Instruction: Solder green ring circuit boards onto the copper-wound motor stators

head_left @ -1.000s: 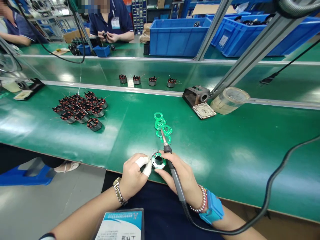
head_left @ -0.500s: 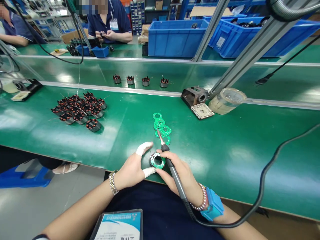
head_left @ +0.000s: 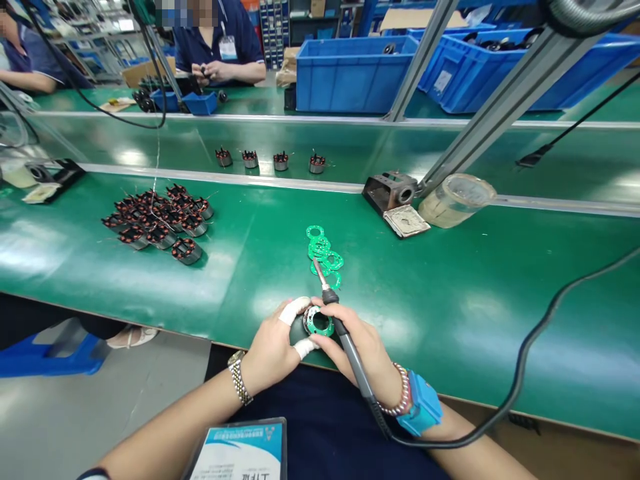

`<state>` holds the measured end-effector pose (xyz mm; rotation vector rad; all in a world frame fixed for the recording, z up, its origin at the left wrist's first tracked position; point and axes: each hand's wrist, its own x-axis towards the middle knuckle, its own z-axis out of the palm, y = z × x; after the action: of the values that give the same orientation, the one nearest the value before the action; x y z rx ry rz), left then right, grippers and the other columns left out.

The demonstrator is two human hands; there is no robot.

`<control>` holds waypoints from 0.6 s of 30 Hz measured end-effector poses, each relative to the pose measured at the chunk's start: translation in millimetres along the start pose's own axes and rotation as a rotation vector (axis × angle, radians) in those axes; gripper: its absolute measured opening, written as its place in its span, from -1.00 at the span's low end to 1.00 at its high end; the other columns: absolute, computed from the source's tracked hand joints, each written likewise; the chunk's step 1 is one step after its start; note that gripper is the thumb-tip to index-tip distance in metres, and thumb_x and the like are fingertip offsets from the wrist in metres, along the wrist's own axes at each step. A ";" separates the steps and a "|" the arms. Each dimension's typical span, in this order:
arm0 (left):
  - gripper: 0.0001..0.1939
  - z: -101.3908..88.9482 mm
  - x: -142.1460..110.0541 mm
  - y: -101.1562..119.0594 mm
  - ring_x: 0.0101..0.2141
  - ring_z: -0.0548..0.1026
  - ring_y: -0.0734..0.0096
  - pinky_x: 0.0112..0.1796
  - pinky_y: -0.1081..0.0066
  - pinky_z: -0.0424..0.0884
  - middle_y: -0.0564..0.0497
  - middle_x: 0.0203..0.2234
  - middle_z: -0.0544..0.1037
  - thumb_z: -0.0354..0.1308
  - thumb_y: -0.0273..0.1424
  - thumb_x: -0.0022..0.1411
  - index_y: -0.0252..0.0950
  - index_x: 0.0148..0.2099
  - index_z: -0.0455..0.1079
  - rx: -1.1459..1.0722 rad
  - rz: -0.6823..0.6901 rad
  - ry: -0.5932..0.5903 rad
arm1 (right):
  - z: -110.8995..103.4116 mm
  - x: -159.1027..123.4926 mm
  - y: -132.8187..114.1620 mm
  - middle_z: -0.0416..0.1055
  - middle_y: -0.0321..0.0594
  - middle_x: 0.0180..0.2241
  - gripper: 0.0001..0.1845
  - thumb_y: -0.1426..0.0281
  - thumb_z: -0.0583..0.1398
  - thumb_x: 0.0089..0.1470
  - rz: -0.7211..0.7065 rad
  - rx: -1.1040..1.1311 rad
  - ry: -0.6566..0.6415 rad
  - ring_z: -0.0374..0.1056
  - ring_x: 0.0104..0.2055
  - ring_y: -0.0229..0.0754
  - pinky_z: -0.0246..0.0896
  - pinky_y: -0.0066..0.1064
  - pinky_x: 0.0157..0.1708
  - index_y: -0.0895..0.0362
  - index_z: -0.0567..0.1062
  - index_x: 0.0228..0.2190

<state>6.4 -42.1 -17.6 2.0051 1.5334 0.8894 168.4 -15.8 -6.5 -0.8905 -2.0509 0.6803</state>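
Observation:
A motor stator with a green ring circuit board [head_left: 320,333] on its face is held between my two hands near the bench's front edge. My left hand [head_left: 273,341], with white covers on thumb and forefinger, closes round its left side. On the other side, my right hand [head_left: 367,343] pinches the stator between thumb and fingers. That same hand also carries a soldering iron [head_left: 356,365], its handle across the palm and its tip pointing up and away. Just beyond the tip lie several loose green ring boards [head_left: 319,248], partly overlapping.
Several wound stators [head_left: 160,217] are grouped at left; more stators [head_left: 281,161] sit on the strip beyond the rail. A metal iron stand [head_left: 390,191], a cleaning pad [head_left: 407,221] and a translucent tub [head_left: 456,201] stand right. The iron's cable [head_left: 525,353] loops right. Co-workers sit opposite.
My left hand opened away from the stator, then closed back round it. My right hand kept hold of stator and iron. The stators beyond the rail moved left.

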 end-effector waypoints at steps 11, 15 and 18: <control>-0.74 -28.9 -0.9 -18.5 -0.20 0.51 0.34 -0.15 0.31 0.46 -0.11 -0.23 0.54 -0.06 -0.48 0.25 -0.31 -0.01 0.28 0.177 0.418 0.036 | -14.4 1.2 10.9 0.43 -0.12 -0.10 -0.69 0.42 0.17 0.07 -0.020 0.056 -0.090 0.41 -0.10 -0.19 0.33 -0.40 -0.09 0.06 0.24 -0.13; -0.77 -39.4 13.1 -20.3 -0.27 0.52 0.33 -0.22 0.29 0.48 -0.12 -0.31 0.56 -0.12 -0.49 0.27 -0.35 -0.12 0.33 0.305 0.627 0.044 | -13.7 2.2 14.1 0.43 -0.13 -0.10 -0.69 0.42 0.17 0.06 -0.030 0.067 -0.090 0.41 -0.11 -0.19 0.34 -0.40 -0.10 0.06 0.25 -0.13; -0.81 -33.7 16.6 -15.4 -0.41 0.50 0.36 -0.29 0.29 0.49 -0.09 -0.45 0.55 -0.09 -0.49 0.25 -0.36 -0.25 0.35 0.362 0.678 0.121 | -10.7 -0.2 13.5 0.43 -0.11 -0.11 -0.70 0.43 0.17 0.07 -0.050 0.058 -0.071 0.41 -0.11 -0.19 0.34 -0.40 -0.09 0.06 0.25 -0.13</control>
<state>-25.5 -22.8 -1.7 2.8675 1.1256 1.0424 182.1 -6.0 -10.3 -0.7894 -2.0985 0.7494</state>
